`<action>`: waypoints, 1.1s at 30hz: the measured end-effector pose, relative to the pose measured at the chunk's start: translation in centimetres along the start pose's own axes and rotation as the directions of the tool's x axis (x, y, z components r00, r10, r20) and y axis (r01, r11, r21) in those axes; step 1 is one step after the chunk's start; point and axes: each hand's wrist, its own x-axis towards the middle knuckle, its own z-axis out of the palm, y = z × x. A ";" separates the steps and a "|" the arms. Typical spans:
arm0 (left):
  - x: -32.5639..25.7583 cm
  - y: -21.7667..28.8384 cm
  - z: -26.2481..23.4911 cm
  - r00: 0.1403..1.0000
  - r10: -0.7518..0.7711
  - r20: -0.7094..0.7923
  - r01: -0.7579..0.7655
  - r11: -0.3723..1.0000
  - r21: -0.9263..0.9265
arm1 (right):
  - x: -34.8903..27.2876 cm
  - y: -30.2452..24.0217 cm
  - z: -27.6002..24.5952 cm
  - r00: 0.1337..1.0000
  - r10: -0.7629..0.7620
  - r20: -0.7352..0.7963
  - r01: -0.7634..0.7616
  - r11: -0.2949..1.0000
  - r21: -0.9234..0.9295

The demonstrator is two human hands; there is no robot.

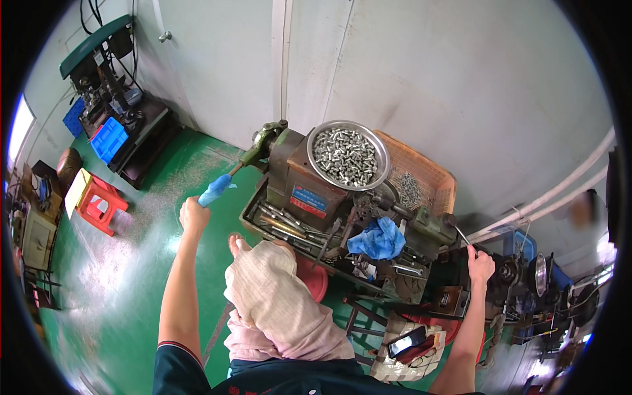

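Note:
My left hand point(193, 214) is closed round the lower end of a lever handle wrapped in blue cloth point(216, 189), on the left end of a small green-and-brown bench lathe point(286, 158). Out to the right, my right hand point(481, 266) grips a thin metal lever point(461, 234) with a dark knob on its far end, by the lathe's right end. On top of the lathe rests a round steel bowl point(384, 146) full of small shiny metal parts point(345, 157). A crumpled blue cloth point(377, 239) lies at the lathe's front, between my hands. The cutting area is partly hidden.
Behind the lathe stands an orange basket point(442, 172) with more small parts. Tools lie in the lathe's metal tray point(253, 227). A phone point(407, 342) lies on a woven seat at lower right. Red stool point(100, 204) and drill press point(99, 59) stand left; more machinery point(510, 270) stands right.

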 end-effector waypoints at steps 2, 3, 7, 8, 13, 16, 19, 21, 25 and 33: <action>0.1 0.0 0.0 1.000 -0.004 0.007 0.004 1.000 -0.007 | -0.2 -0.5 -0.3 0.998 0.040 0.043 -0.040 0.999 -0.008; 0.1 0.0 -0.1 1.000 -0.008 0.014 0.008 1.000 -0.013 | -0.2 -0.6 -0.4 0.998 0.041 0.043 -0.041 0.999 -0.009; 0.2 -0.3 0.4 1.000 -0.004 -0.008 0.004 1.000 -0.008 | -0.4 -0.7 -0.3 0.997 0.059 0.046 -0.057 0.998 -0.038; 0.1 -0.1 0.2 1.000 -0.007 -0.011 0.006 1.000 -0.016 | -0.4 -0.7 -0.2 0.997 0.066 0.047 -0.063 0.997 -0.048; 0.0 0.2 0.0 1.000 0.000 -0.012 0.000 0.999 -0.048 | -0.6 -0.9 -0.5 0.994 0.091 0.066 -0.088 0.995 -0.057; -0.1 0.2 0.1 1.000 0.008 -0.026 -0.009 0.999 -0.035 | -0.7 -1.1 -0.5 0.992 0.101 0.076 -0.096 0.993 -0.067; -0.3 0.1 0.2 0.998 0.012 -0.065 -0.015 0.999 -0.049 | -0.6 -0.9 -0.4 0.993 0.100 0.070 -0.096 0.994 -0.058; -0.3 -0.1 0.1 0.995 0.026 -0.100 -0.034 0.997 -0.071 | -0.6 -0.9 -0.3 0.993 0.096 0.068 -0.093 0.995 -0.043; -0.1 0.2 -0.3 1.000 0.026 -0.004 -0.026 0.999 -0.027 | -0.3 -0.9 -0.3 0.979 0.150 0.141 -0.149 0.989 -0.015; 0.5 -0.9 0.4 1.000 0.023 -0.004 -0.023 0.998 -0.056 | 7.3 -7.8 2.5 0.965 0.091 -0.247 -0.068 0.993 0.097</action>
